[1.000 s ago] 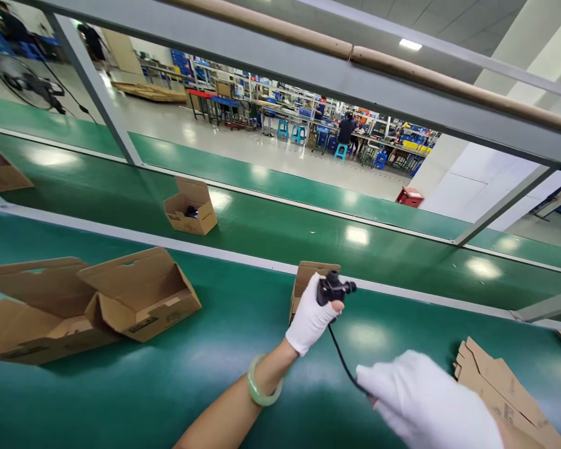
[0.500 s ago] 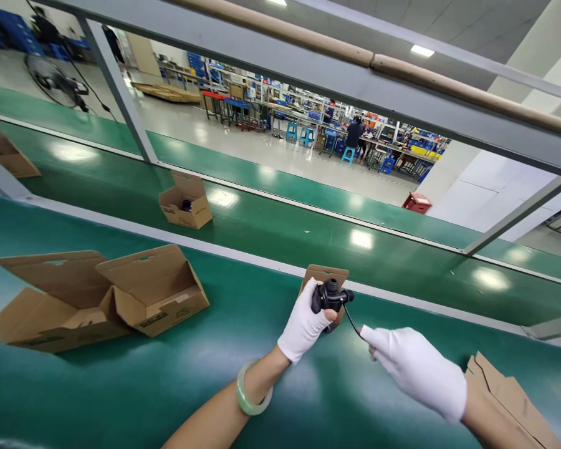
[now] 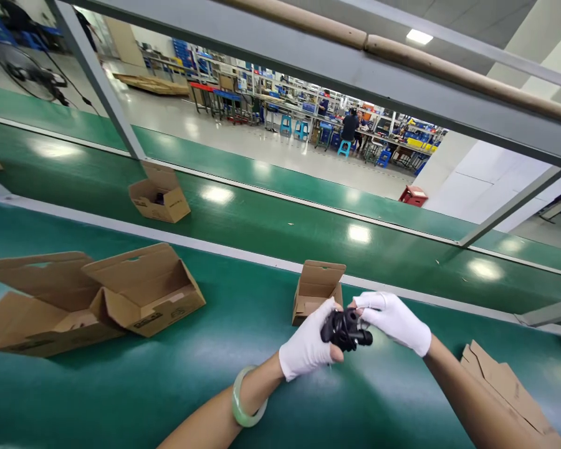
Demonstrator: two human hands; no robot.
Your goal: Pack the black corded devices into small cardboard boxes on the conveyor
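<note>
the black device (image 3: 346,329), a small dark plastic part with a stubby round end pointing right, sits between the two gloved hands just above the green work surface (image 3: 215,386). the left hand (image 3: 308,346), in a white glove, has its fingers curled around the device's left side and grips it from below and behind. the right hand (image 3: 395,319), also in a white glove, comes in from the right with its fingertips pressed against the top of the same device, so both hands are closed on it and nearly touching each other. a pale green bangle (image 3: 245,405) rings the left wrist.

just beyond the hands stands a small open carton (image 3: 316,290) with its flap raised, close to the device but not touching it. to the left lie two larger open cartons (image 3: 140,293), one overlapping the other. flat cardboard blanks (image 3: 505,386) lie near the right forearm. on the far green belt (image 3: 308,231) another open box (image 3: 159,196) rests with something dark inside. a grey metal frame (image 3: 336,68) crosses the top of the view.
</note>
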